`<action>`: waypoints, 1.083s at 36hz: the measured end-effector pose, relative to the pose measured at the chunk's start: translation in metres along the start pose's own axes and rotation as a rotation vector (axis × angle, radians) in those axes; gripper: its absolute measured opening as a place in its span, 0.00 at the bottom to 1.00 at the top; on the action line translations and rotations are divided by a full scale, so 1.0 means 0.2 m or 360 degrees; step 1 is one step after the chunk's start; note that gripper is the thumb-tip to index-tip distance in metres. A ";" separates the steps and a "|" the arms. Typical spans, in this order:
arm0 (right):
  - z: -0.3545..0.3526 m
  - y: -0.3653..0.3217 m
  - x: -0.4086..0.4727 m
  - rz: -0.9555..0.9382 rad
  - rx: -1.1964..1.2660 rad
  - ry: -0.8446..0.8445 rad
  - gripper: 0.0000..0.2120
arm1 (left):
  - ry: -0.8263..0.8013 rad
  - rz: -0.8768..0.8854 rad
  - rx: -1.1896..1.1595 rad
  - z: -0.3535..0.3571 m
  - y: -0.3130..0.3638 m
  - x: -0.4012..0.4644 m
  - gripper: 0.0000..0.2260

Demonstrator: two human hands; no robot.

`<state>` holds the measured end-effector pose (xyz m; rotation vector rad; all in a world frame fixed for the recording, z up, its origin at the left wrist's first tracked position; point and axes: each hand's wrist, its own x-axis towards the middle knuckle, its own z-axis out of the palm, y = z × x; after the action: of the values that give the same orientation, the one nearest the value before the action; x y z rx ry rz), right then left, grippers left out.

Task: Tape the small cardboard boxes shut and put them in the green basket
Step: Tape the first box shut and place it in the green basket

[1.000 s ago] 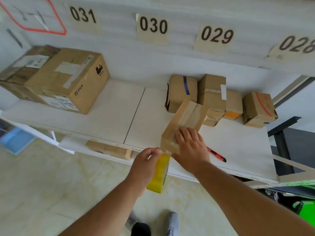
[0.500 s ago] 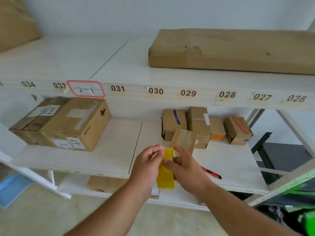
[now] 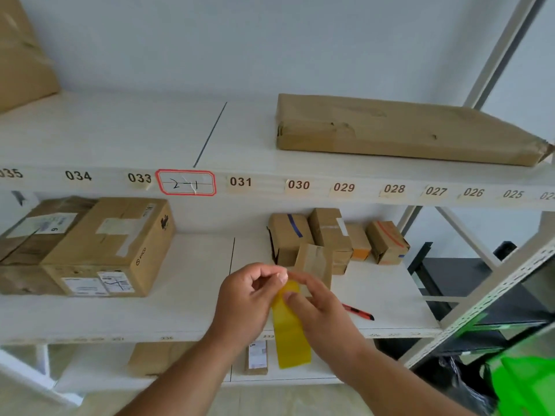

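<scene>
Both hands hold a yellow tape roll [image 3: 290,334] in front of the middle shelf [image 3: 192,310]. My left hand [image 3: 247,298] has its thumb and forefinger pinched together at the roll's top edge. My right hand [image 3: 319,313] grips the roll from the right, fingertips on its upper face. Just behind the hands a small cardboard box [image 3: 313,264] stands alone on the shelf, touched by neither hand. Several more small boxes [image 3: 330,232] sit in a row behind it. A corner of the green basket [image 3: 528,382] shows at the lower right.
A red box cutter [image 3: 357,312] lies on the shelf right of my hands. Two large cartons [image 3: 105,247] fill the shelf's left end. A long flat package [image 3: 402,130] lies on the upper shelf. A slanted metal upright [image 3: 492,298] stands at the right.
My right hand let go of the small box and came onto the tape roll beside my left hand. The box stays standing on the shelf. My view has lifted and pulled back.
</scene>
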<state>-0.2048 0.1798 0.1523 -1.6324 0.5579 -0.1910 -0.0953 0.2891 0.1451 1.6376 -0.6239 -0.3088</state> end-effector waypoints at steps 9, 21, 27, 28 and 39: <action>0.19 0.06 -0.06 0.0104 0.0101 0.0226 0.09 | -0.0024 0.0106 0.0082 -0.12 -0.11 -0.04 0.04; 0.19 0.06 -0.06 0.0171 0.0172 0.0282 0.10 | 0.0117 -0.0084 0.0006 -0.18 -0.10 0.01 0.15; 0.19 0.08 -0.06 0.0185 0.0233 0.0322 0.09 | 0.0253 0.0358 0.0356 -0.21 -0.11 -0.09 0.10; 0.19 0.09 -0.06 0.0183 0.0238 0.0319 0.09 | 0.0236 0.0493 0.0420 -0.21 -0.11 -0.11 0.10; 0.18 0.11 -0.05 0.0069 0.0033 0.0239 0.08 | -0.0176 0.0450 0.0867 -0.21 -0.05 -0.09 0.19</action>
<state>-0.2034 0.2154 0.1286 -1.5929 0.7030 -0.2877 -0.0862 0.3341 0.1399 2.0231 -1.0793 -0.0167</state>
